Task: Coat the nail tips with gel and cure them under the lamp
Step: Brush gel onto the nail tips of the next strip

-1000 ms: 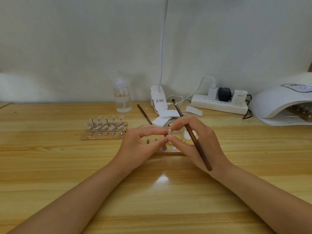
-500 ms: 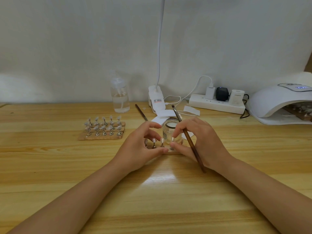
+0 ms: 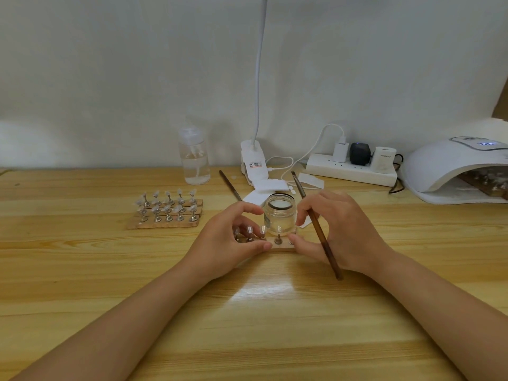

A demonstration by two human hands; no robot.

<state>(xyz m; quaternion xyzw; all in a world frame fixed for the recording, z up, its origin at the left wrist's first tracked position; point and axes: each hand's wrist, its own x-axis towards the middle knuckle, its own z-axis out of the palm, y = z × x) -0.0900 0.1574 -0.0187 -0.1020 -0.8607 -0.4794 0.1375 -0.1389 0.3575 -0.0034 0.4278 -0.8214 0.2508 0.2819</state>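
A short wooden strip (image 3: 280, 248) lies at the table's middle, with clear nail tips (image 3: 249, 229) on small metal stands along it. My left hand (image 3: 225, 240) holds the strip's left part, thumb on its front edge and fingers curved over the stands. My right hand (image 3: 341, 232) grips a brown-handled brush (image 3: 323, 243) slanting across its palm, and its thumb touches the strip's right end. An open glass jar of clear gel (image 3: 280, 213) stands right behind the strip. The white curing lamp (image 3: 450, 166) sits at the far right with another board of tips (image 3: 492, 181) inside.
A wooden board with several more nail tips on stands (image 3: 167, 211) lies to the left. Behind are a clear bottle (image 3: 193, 160), a clip lamp's base (image 3: 251, 160), white pads (image 3: 268, 187), a second brush (image 3: 229, 184) and a power strip (image 3: 351, 169) with cables.
Both hands held one nail tip stand raised between them a second ago. They have lowered to the strip, the stand now sits on it, and the jar shows behind.
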